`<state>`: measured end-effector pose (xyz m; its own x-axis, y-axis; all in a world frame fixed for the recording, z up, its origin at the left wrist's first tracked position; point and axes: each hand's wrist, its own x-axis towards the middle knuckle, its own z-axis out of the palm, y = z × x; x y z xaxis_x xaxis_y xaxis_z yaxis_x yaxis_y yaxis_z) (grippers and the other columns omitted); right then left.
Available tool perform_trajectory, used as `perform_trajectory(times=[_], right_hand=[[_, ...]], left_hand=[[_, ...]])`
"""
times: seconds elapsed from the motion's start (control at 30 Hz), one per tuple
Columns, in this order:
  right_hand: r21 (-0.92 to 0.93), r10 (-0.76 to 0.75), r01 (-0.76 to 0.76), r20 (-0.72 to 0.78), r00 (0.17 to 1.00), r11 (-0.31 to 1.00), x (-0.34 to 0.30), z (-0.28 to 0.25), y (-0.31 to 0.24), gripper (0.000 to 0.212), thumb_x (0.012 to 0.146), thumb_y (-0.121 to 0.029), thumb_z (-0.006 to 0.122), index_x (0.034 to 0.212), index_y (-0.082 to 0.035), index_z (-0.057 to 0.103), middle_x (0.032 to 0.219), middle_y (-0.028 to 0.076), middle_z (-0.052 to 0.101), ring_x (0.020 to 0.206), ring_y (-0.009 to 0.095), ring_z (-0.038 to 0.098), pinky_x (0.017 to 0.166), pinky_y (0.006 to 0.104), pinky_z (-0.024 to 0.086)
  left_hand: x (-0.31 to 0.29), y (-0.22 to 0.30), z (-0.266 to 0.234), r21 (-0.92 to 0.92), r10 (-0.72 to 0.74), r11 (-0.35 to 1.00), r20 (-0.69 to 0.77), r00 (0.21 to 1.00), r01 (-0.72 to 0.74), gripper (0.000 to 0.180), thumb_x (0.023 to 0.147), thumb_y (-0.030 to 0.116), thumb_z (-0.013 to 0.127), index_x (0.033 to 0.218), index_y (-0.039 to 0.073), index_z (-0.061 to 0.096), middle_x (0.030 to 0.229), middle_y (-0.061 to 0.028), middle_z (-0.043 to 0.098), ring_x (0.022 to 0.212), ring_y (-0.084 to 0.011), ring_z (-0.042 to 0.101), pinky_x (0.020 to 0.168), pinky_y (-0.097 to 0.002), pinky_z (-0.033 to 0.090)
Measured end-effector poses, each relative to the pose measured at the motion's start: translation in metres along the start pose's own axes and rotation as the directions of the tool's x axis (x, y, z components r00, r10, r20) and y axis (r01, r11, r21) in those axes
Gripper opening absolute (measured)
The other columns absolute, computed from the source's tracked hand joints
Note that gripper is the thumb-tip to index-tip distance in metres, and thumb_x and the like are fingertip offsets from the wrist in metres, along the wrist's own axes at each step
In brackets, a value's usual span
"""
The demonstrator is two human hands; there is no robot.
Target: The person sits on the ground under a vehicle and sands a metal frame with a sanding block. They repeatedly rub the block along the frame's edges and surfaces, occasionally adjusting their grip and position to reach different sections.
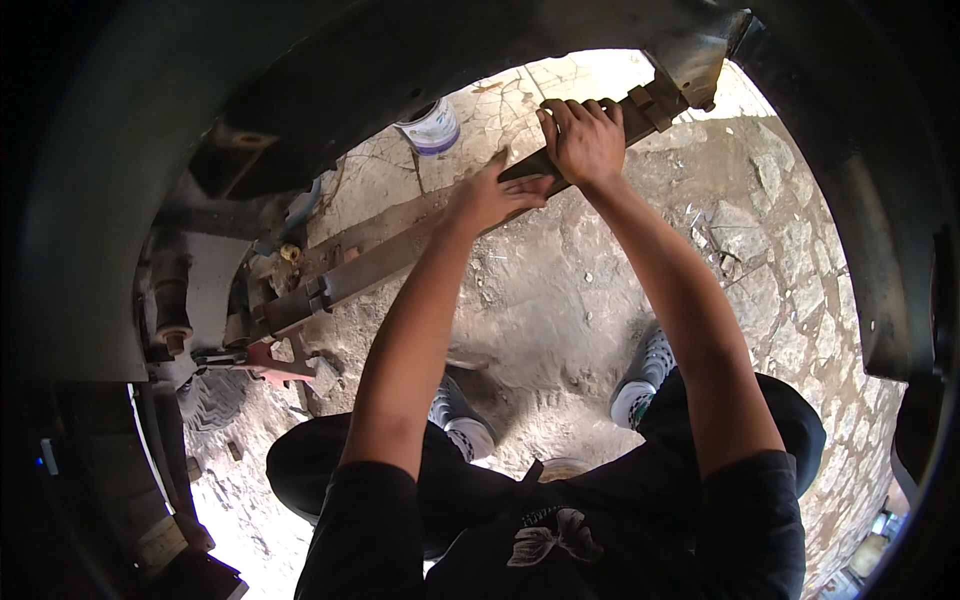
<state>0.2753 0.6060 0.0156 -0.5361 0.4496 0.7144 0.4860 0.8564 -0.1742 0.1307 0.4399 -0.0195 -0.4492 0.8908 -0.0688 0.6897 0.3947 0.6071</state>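
In the head view, a long metal bar is seen running slantwise from lower left to upper right, above the dusty ground. Its upper part is clasped by the right hand, the grip closed with fingers curled over it. Just beside, the bar is touched by the left hand, whose grip is held open, fingers straight and thumb apart; how firmly it is pressed cannot be told. Beyond the bar, a white-and-purple can is placed on cracked paving.
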Motion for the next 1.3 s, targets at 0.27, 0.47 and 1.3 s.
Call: perform_trajectory(times=[0.27,0.47,1.3], right_hand=[[0.039,0.019,-0.022,0.073,0.997,0.999,0.002,-0.005,-0.001,0.029,0.108,-0.038,0.055,0.114,-0.016,0.074,0.101,0.004,0.078,0.097,0.025,0.072,0.101,0.0452,0.044],[0.068,0.006,-0.006,0.003,1.000,0.998,0.002,-0.004,-0.004,0.028,0.106,-0.038,0.059,0.114,-0.019,0.077,0.097,0.002,0.079,0.095,0.022,0.072,0.100,0.0425,0.045],[0.836,0.873,-0.363,-0.249,0.418,0.412,-0.036,-0.037,-0.095,0.038,0.115,-0.024,0.045,0.130,0.003,0.066,0.120,0.019,0.069,0.113,0.033,0.064,0.101,0.0426,0.047]], left_hand=[[-0.015,-0.081,-0.035,0.007,-0.117,0.993,0.074,0.990,0.117,0.116,0.073,0.071,0.088,0.159,0.003,0.050,0.140,-0.0253,0.069,0.135,-0.0343,0.065,0.111,-0.0415,0.050],[-0.009,-0.069,-0.013,-0.316,-0.019,0.947,0.100,0.995,0.050,0.108,0.074,0.067,0.089,0.157,0.007,0.054,0.145,-0.0254,0.066,0.136,-0.0355,0.064,0.114,-0.0438,0.048],[0.003,0.000,-0.023,0.200,0.121,0.972,0.019,0.992,-0.122,0.053,0.097,0.040,0.078,0.137,0.007,0.070,0.126,-0.0199,0.075,0.121,-0.0368,0.071,0.105,-0.0452,0.050]])
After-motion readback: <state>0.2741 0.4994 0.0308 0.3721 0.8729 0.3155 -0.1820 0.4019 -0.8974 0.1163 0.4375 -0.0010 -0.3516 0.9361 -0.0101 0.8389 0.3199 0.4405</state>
